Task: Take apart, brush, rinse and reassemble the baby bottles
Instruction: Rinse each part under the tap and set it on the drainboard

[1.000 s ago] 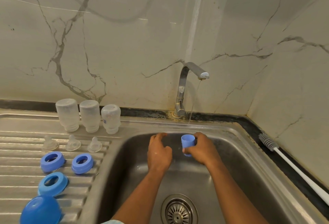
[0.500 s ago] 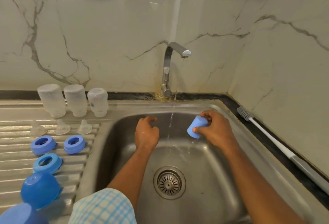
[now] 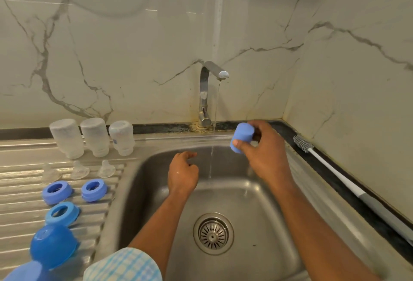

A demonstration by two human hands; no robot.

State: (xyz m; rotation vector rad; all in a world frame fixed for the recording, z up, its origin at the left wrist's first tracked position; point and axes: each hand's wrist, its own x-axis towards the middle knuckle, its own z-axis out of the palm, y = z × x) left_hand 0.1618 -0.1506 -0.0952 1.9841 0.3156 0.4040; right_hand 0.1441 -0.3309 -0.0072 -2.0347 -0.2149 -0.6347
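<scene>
My right hand (image 3: pixel 266 153) grips a light blue bottle cap (image 3: pixel 242 136), held tilted above the back right rim of the sink (image 3: pixel 243 195), to the right of the thin water stream. My left hand (image 3: pixel 182 172) hangs over the basin left of the stream, fingers loosely curled and holding nothing. Three clear bottles (image 3: pixel 93 136) stand upside down at the back of the draining board. In front of them lie three clear teats (image 3: pixel 78 170) and three blue collar rings (image 3: pixel 73 195). A dark blue dome cap (image 3: pixel 52 245) sits nearer me, another at the bottom left edge.
The tap (image 3: pixel 210 93) runs a thin stream into the basin above the drain (image 3: pixel 213 232). A white-handled bottle brush (image 3: pixel 339 180) lies along the dark counter edge on the right. Marble walls close the back and right sides.
My right hand carried the blue cap out of the water stream, up and to the right, tilting it. My left hand stayed over the basin, left of the stream.
</scene>
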